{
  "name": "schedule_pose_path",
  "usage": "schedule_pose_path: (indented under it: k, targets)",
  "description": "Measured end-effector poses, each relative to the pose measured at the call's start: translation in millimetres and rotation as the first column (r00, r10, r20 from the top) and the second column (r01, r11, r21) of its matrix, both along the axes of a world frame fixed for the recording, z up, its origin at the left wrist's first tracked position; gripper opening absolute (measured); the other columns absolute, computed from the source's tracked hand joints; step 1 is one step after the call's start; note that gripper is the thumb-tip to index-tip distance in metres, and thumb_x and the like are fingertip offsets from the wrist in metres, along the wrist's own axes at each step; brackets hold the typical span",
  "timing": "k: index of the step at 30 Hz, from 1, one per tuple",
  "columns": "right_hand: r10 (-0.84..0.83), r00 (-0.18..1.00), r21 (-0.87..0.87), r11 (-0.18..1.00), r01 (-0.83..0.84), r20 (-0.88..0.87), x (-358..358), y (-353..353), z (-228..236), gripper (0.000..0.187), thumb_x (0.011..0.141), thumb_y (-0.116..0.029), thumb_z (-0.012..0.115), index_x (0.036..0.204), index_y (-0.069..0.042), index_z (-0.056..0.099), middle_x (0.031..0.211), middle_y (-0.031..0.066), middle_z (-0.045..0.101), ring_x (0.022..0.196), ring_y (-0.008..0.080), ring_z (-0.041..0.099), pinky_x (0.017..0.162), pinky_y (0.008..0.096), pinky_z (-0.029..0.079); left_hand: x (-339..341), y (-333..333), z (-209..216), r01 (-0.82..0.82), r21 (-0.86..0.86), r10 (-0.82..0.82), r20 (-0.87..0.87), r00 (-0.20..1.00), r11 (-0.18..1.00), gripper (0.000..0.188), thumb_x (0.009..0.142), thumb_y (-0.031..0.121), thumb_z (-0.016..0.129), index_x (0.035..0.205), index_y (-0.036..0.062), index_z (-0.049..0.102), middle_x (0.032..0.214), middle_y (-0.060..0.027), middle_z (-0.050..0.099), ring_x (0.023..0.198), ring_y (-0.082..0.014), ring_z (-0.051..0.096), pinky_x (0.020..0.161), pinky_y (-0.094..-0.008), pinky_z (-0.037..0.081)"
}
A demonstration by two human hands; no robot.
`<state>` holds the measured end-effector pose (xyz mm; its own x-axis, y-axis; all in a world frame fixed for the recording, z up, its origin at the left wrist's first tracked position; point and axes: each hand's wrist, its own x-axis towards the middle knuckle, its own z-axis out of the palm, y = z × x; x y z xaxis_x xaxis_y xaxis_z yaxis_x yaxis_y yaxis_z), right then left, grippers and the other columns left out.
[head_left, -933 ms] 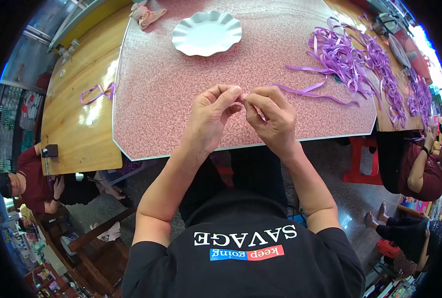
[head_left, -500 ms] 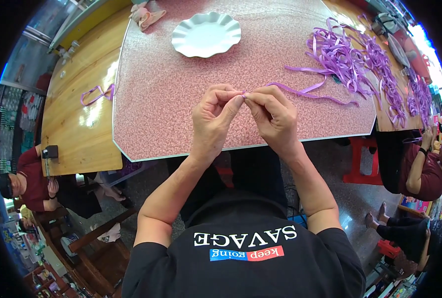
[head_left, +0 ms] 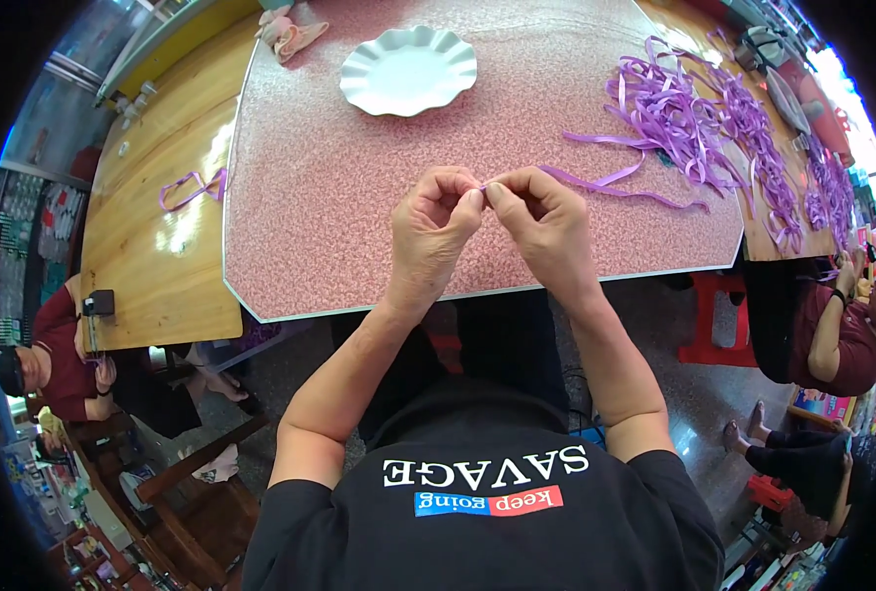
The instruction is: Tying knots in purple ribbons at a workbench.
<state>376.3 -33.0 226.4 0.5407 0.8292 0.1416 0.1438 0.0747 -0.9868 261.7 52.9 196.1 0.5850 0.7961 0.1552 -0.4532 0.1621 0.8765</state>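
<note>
Left hand [head_left: 436, 229]: fingers curled, thumb and forefinger tips pressed together, forearm rising from the lower edge, wrist over the near rim of the desk [head_left: 320, 266]. Right hand [head_left: 544, 222]: mirror pose, fingertips meeting the left hand's tips. Both hands pinch one purple ribbon [head_left: 605, 183]; the grip of each is closed on it, at the point where the two hands touch. Only a small bit of ribbon shows between the tips.

From the grip, the ribbon's free length trails away to the right and slightly beyond, lying flat on the pink speckled desk top. Farther right of the grip and beyond it: a heap of purple ribbons [head_left: 669, 108], loose strands spilling toward the grip. Straight beyond the grip, well apart: a white scalloped plate [head_left: 408, 71]. Far left of the grip, on the adjoining wooden desk [head_left: 152, 246]: a single purple ribbon loop [head_left: 190, 187].

Against the frame 0.9 s back: hands sit in the same spot over the near desk edge, same pinch. Fingertips are drawn closer together now; the left hand's fingers are more tightly curled. Trailing ribbon, plate and heap unchanged.
</note>
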Motion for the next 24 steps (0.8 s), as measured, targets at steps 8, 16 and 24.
schedule_pose_path:
  k: [8,16,24]
  targets:
    - [0.092,0.848,0.041,0.996,-0.082,-0.521,0,-2,1,0.012,0.097,-0.015,0.067,0.096,-0.003,0.067,0.068,-0.0054,0.054,0.054,0.0011,0.041,0.047,0.0188,0.033,1,8,-6,-0.212,0.709,0.336,-0.038,0.941,0.673,0.018,0.085,-0.001,0.073,0.098,0.0042,0.061,0.100,-0.0106,0.058,0.088,-0.0204,0.060,0.075,-0.0326,0.051]
    - [0.032,0.947,0.102,0.995,0.001,-0.320,-8,-4,-9,0.011,0.097,-0.011,0.067,0.093,-0.002,0.070,0.075,-0.0022,0.060,0.059,0.0008,0.046,0.050,0.0187,0.035,-5,9,10,-0.176,0.953,0.599,-0.007,0.801,0.246,0.022,0.078,0.005,0.078,0.095,0.0085,0.064,0.096,-0.0059,0.060,0.091,-0.0221,0.060,0.082,-0.0365,0.039]
    - [0.006,0.996,0.137,0.990,-0.019,0.091,0,0,-16,0.008,0.095,-0.006,0.068,0.091,0.000,0.071,0.080,-0.0020,0.062,0.068,0.0019,0.052,0.056,0.0184,0.039,-5,6,14,-0.052,0.964,0.625,-0.127,0.770,0.259,0.019,0.076,0.004,0.078,0.088,0.0075,0.064,0.091,-0.0054,0.060,0.087,-0.0225,0.059,0.087,-0.0353,0.037]
